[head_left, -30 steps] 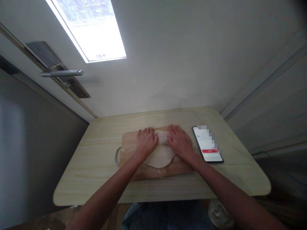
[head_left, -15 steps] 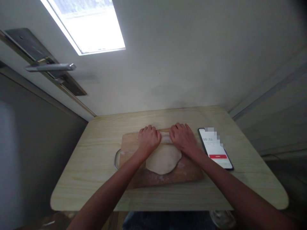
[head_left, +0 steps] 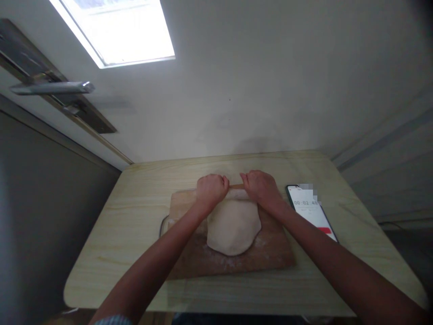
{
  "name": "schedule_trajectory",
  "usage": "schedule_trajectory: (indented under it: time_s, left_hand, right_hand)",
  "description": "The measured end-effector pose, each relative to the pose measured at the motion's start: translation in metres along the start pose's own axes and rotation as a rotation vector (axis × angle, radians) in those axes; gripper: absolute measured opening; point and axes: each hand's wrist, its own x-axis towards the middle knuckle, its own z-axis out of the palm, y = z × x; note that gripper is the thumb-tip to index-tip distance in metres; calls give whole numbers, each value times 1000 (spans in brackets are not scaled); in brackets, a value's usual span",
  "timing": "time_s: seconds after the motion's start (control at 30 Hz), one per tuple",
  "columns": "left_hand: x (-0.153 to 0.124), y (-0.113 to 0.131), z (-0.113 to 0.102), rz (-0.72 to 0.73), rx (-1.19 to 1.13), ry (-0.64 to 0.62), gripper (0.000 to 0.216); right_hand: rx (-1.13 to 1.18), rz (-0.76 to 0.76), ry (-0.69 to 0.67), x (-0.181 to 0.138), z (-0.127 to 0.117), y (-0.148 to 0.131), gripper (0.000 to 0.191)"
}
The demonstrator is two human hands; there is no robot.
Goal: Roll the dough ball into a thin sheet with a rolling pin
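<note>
A flat sheet of pale dough (head_left: 233, 225) lies on a floured wooden cutting board (head_left: 267, 257) on a light wooden table (head_left: 135, 225). My left hand (head_left: 211, 189) and my right hand (head_left: 260, 187) rest side by side at the dough's far edge. Both have their fingers curled down over a rolling pin (head_left: 237, 193), of which only a short pale stretch shows between them. The pin lies across the board's far end.
A phone (head_left: 313, 212) with a lit timer screen lies on the table right of the board. A metal handle (head_left: 164, 225) sticks out of the board's left end. A white wall stands behind the table, with a door lever (head_left: 50, 88) at upper left.
Both hands and the pin have rolled away from me to the dough's far edge, fingers curling from flat to closed. The dough now looks longer. The camera has tilted.
</note>
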Motion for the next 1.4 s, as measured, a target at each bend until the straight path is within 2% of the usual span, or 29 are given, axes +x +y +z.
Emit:
schedule_trajectory:
  time_s: [0.23,0.63,0.73,0.87,1.0,1.1,1.23,1.4]
  left_hand:
    - [16,-2,-3,-16,6,-39,55]
    - [40,-3,-3,58,-17,10,55]
    - [33,-3,-5,27,-29,-2,53]
    - [3,-3,-3,-3,-51,-11,51]
    - [-33,-4,1,85,-30,92,41]
    - [-48,-4,3,126,-14,156,36]
    - [-48,-4,4,125,-13,172,35]
    - [-30,-2,6,77,-1,149,35]
  right_hand:
    - [-47,5,-22,16,2,2,62]
    - [-25,31,-36,31,3,3,62]
    - [-3,77,-55,25,0,0,62]
    - [36,48,-54,1,-1,-7,57]
    - [23,10,36,-30,0,-12,43]
    - [25,-7,68,-44,1,-15,37]
    - [15,-33,92,-43,2,-15,36]
    - [23,-22,92,-26,3,-12,43]
